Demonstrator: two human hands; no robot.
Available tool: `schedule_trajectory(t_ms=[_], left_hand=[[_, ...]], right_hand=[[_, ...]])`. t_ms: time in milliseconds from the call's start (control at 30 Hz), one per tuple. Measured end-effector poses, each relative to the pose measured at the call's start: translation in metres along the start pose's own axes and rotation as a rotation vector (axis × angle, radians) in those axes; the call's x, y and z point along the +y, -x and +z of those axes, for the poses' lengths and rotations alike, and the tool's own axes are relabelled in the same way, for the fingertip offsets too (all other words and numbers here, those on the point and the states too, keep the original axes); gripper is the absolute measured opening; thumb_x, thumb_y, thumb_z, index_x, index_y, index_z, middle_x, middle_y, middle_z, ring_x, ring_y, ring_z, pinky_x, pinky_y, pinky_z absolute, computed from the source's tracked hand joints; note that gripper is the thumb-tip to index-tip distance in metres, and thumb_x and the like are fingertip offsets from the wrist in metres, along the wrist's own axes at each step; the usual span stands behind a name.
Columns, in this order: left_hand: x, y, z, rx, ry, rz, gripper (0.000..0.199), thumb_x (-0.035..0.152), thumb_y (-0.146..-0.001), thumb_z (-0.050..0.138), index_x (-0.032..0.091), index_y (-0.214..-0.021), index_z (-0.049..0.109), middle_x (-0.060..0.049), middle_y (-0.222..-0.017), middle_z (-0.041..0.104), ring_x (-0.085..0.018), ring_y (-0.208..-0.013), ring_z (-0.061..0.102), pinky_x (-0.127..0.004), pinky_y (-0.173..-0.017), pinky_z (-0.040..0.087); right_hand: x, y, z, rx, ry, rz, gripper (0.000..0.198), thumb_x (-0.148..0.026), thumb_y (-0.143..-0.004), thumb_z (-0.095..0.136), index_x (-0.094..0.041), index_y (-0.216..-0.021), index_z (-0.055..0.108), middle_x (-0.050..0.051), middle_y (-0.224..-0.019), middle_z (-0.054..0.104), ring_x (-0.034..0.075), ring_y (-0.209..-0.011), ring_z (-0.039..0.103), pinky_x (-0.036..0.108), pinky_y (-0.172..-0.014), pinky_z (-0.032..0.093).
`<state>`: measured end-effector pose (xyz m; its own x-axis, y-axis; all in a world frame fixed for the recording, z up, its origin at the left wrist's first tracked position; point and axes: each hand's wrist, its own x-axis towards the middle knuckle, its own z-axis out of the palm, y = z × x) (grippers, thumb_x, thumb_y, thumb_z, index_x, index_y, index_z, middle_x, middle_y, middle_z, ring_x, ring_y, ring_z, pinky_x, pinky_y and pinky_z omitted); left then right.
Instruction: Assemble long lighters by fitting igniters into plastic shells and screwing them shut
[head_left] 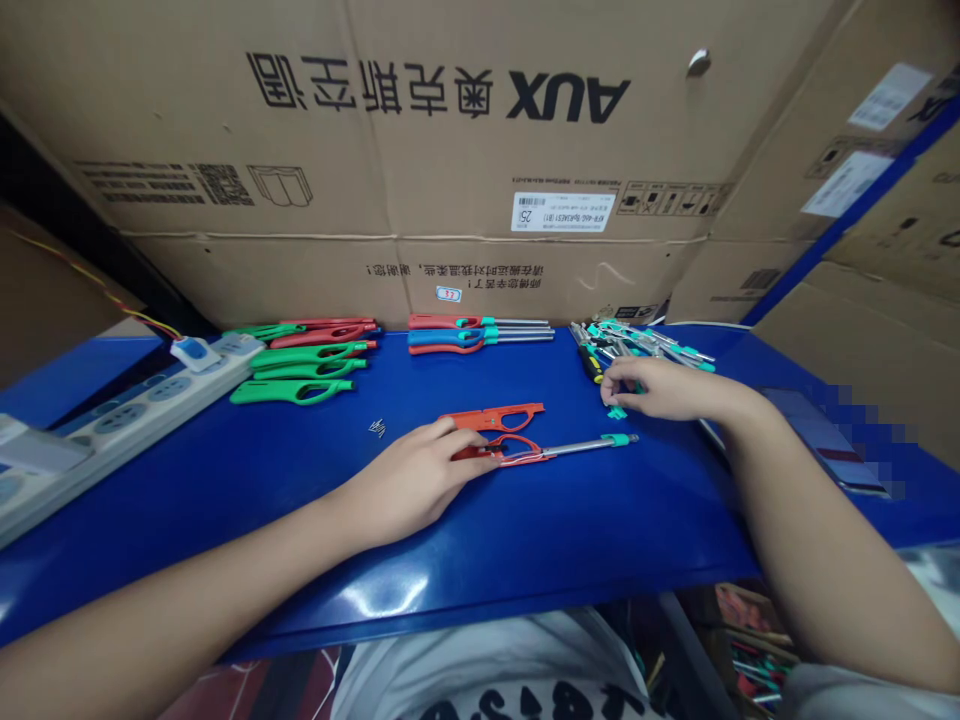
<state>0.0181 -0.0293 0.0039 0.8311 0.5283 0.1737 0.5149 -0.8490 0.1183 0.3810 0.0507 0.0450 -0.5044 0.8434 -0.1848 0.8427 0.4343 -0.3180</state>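
My left hand [416, 478] is closed on the handle end of an opened orange gas lighter [517, 455], which lies on the blue table. Its metal tube [581, 447] points right and carries a teal piece near the tip. A separate orange shell half [499, 415] lies just behind, close to my left fingers. My right hand [649, 388] is bent with thumb and fingers together, above small teal parts [616, 412]; what it pinches, if anything, is hidden. Beside it are a yellow-and-black screwdriver [591, 366] and a pile of metal tubes with teal pieces [660, 343].
Small screws [377, 429] lie left of the shell half. Green handle shells [296, 391] and red ones [330, 333] sit at the back left, near a white power strip [135, 415]. Several lighters [450, 338] lie before the cardboard wall [450, 150]. A phone [825, 440] is at right.
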Motion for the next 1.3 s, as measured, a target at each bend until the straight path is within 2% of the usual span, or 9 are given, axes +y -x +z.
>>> schedule_trajectory(t_ms=[133, 300, 500, 767, 867, 933, 1100, 1200, 1300], left_hand=[[0.000, 0.000, -0.001, -0.003, 0.001, -0.001, 0.041, 0.012, -0.099, 0.050, 0.024, -0.136, 0.061, -0.011, -0.129, 0.063, -0.027, -0.117, 0.056, -0.044, -0.096, 0.054], [0.001, -0.001, -0.002, 0.010, 0.001, 0.002, 0.039, 0.014, -0.100, 0.047, 0.024, -0.135, 0.062, -0.011, -0.129, 0.064, -0.028, -0.114, 0.057, -0.045, -0.094, 0.055], [-0.002, -0.001, 0.001, 0.024, 0.015, 0.007, 0.043, 0.011, -0.099, 0.048, 0.025, -0.138, 0.060, -0.011, -0.131, 0.063, -0.028, -0.116, 0.057, -0.045, -0.096, 0.054], [-0.002, 0.001, 0.002, 0.008, 0.016, -0.002, 0.044, 0.012, -0.100, 0.048, 0.027, -0.140, 0.057, -0.010, -0.135, 0.061, -0.027, -0.118, 0.056, -0.044, -0.097, 0.054], [-0.002, 0.001, 0.002, 0.001, 0.009, 0.002, 0.042, 0.015, -0.101, 0.046, 0.026, -0.140, 0.058, -0.010, -0.136, 0.061, -0.028, -0.120, 0.055, -0.046, -0.097, 0.053], [-0.003, 0.000, 0.002, -0.004, 0.006, 0.003, 0.041, 0.015, -0.102, 0.046, 0.025, -0.139, 0.059, -0.011, -0.137, 0.060, -0.029, -0.120, 0.054, -0.047, -0.097, 0.053], [-0.002, -0.001, 0.003, 0.015, 0.016, 0.000, 0.039, 0.015, -0.101, 0.046, 0.023, -0.137, 0.060, -0.011, -0.132, 0.063, -0.028, -0.115, 0.057, -0.045, -0.096, 0.054], [-0.002, -0.002, 0.003, 0.039, 0.038, -0.006, 0.040, 0.015, -0.102, 0.045, 0.024, -0.139, 0.057, -0.011, -0.130, 0.064, -0.026, -0.114, 0.058, -0.043, -0.096, 0.053], [-0.001, -0.002, 0.003, 0.051, 0.047, -0.026, 0.043, 0.017, -0.103, 0.044, 0.025, -0.144, 0.053, -0.010, -0.129, 0.065, -0.025, -0.114, 0.058, -0.042, -0.096, 0.053]], right_hand=[[0.006, 0.003, -0.002, 0.013, 0.014, 0.025, 0.023, -0.032, -0.077, 0.059, -0.023, -0.095, 0.071, 0.008, -0.105, 0.069, 0.025, -0.094, 0.064, 0.036, -0.083, 0.049], [0.009, -0.001, 0.003, -0.063, 0.061, 0.086, 0.019, -0.036, -0.082, 0.058, -0.021, -0.086, 0.069, 0.006, -0.083, 0.069, 0.021, -0.072, 0.060, 0.031, -0.065, 0.044], [-0.021, -0.010, 0.017, -0.045, -0.036, -0.092, 0.023, -0.033, -0.093, 0.047, -0.020, -0.085, 0.064, 0.006, -0.086, 0.069, 0.019, -0.075, 0.059, 0.030, -0.069, 0.043], [-0.032, -0.020, 0.034, 0.105, 0.094, -0.061, 0.020, -0.031, -0.094, 0.052, -0.020, -0.080, 0.059, 0.006, -0.080, 0.066, 0.017, -0.068, 0.055, 0.027, -0.063, 0.036], [-0.035, -0.017, 0.031, 0.196, 0.111, -0.058, 0.017, -0.034, -0.093, 0.057, -0.019, -0.087, 0.062, 0.006, -0.081, 0.067, 0.017, -0.069, 0.055, 0.028, -0.062, 0.036], [-0.036, -0.013, 0.026, 0.237, 0.055, -0.141, 0.017, -0.031, -0.095, 0.054, -0.018, -0.097, 0.065, 0.006, -0.088, 0.068, 0.018, -0.075, 0.057, 0.028, -0.067, 0.040], [-0.032, -0.004, 0.017, 0.042, -0.121, -0.301, 0.030, -0.035, -0.092, 0.059, -0.019, -0.117, 0.067, 0.009, -0.112, 0.064, 0.015, -0.079, 0.059, 0.028, -0.070, 0.047], [-0.031, -0.007, 0.020, 0.035, -0.151, -0.275, 0.033, -0.045, -0.091, 0.062, -0.018, -0.109, 0.068, 0.008, -0.105, 0.063, 0.016, -0.077, 0.058, 0.028, -0.068, 0.047], [-0.034, -0.015, 0.029, 0.066, -0.135, -0.295, 0.029, -0.042, -0.097, 0.053, -0.017, -0.097, 0.067, 0.008, -0.097, 0.064, 0.017, -0.080, 0.059, 0.029, -0.074, 0.047]])
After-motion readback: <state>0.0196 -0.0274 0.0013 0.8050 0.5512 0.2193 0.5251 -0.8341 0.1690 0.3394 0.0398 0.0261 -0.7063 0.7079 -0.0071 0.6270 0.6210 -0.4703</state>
